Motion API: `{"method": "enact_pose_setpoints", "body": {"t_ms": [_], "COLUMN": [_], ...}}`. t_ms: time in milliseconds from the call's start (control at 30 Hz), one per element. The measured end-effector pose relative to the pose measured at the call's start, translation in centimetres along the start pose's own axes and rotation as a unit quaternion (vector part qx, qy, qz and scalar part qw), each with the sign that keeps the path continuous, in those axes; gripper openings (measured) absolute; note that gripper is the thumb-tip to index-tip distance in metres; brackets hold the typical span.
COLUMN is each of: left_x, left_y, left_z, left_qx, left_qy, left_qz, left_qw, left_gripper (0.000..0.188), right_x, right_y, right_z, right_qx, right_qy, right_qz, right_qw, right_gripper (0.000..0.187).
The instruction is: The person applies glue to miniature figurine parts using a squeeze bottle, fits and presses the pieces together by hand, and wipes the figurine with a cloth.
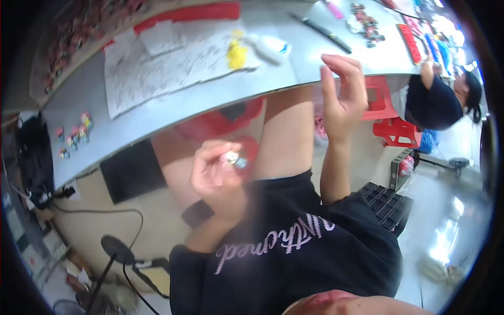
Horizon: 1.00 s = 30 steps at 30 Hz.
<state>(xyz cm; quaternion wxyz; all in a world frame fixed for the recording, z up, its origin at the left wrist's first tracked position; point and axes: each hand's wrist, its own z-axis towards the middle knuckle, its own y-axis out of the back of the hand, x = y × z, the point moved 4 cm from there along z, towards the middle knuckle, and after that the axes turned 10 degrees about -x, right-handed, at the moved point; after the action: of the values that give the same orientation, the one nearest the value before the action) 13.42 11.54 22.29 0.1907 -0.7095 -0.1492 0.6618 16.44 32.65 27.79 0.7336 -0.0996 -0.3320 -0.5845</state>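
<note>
My left hand (212,176) is closed around a small colourful figurine (232,158), held over my lap in front of my shirt. The figurine shows pale pink, white and light blue, but glare blurs its details. My right hand (346,92) is raised at the front edge of the grey table (197,107). Its thumb and curved fingers are apart, with nothing visible between them. Nearest to it on the table lies a black pen-like tool (325,34). Several small figurines (76,134) stand at the table's left end.
A paper sheet covered in marks (157,73) lies on the table, beside a yellow piece (237,52) and a white squeeze bottle (270,48). A tray of many small figurines (89,31) is at the far left. Red stools (380,97) and another person (436,100) are at right.
</note>
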Motion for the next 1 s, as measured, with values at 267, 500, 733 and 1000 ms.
{"method": "enact_pose_setpoints", "body": {"t_ms": [267,500,733,1000], "left_x": [1.0,0.5,0.6,1.8], "left_y": [0.3,-0.7,-1.3,-0.3], "left_z": [-0.6,-0.7,0.0,0.2], "left_qx": [0.005,0.03,0.06,0.086], "left_qy": [-0.004,0.04,0.033,0.088], "left_qz": [0.015,-0.009,-0.021,-0.156], "left_qw": [1.0,0.999,0.997,0.98], "left_gripper": [0.02,0.019,0.016,0.025], "right_x": [-11.6,-18.0,-3.5,8.3], "right_y": [3.0,3.4,3.3,-2.4], "right_z": [7.6,10.3,7.7,-4.0], "right_qx": [-0.031,0.085,0.001,0.387], "right_qy": [0.047,0.102,-0.046,0.227], "right_qz": [-0.238,-0.419,0.025,0.179], "right_qw": [0.97,0.898,0.999,0.875], "right_gripper": [0.017,0.014,0.011,0.02]}}
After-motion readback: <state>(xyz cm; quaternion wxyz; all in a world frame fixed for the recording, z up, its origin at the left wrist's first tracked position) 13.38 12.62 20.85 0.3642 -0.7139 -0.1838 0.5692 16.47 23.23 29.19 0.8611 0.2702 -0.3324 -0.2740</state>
